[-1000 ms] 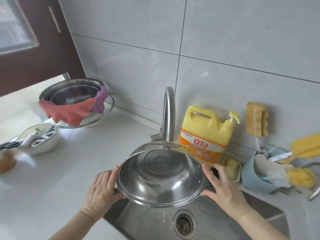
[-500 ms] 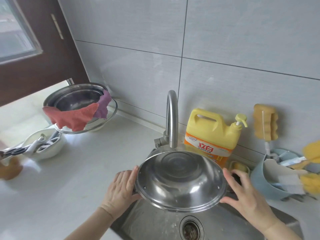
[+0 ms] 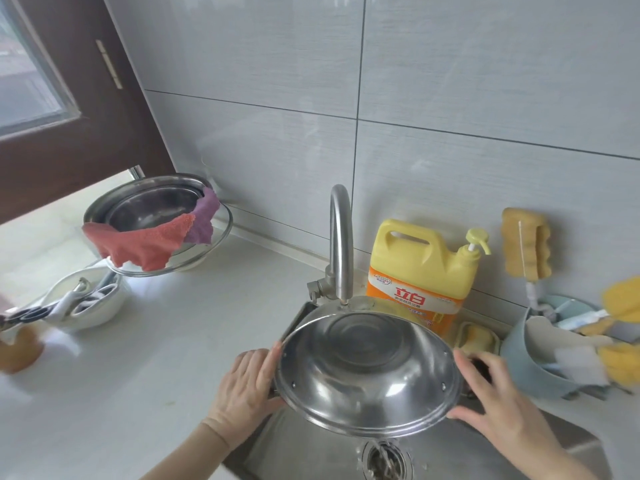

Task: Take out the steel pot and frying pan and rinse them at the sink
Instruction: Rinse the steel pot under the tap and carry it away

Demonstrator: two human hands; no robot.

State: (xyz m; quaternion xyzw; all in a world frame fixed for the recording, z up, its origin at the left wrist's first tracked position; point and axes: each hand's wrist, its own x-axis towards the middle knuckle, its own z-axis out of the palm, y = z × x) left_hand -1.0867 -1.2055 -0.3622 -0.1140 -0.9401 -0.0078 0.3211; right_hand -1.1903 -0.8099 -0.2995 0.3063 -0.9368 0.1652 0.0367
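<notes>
I hold the steel pot over the sink, tilted so its open inside faces me, right under the faucet spout. My left hand grips the pot's left rim and handle. My right hand grips the right rim, fingers over a dark handle. Water drips near the sink drain. No frying pan is in view.
A yellow detergent jug and a soap dish stand behind the sink. A blue holder with sponges and brushes sits at the right. Steel bowls with red and purple cloths and a white bowl of utensils are at the left.
The pot has stayed in both hands under the faucet, tipped slightly more toward me. My head has shifted, so the scene sits further right and lower in view.
</notes>
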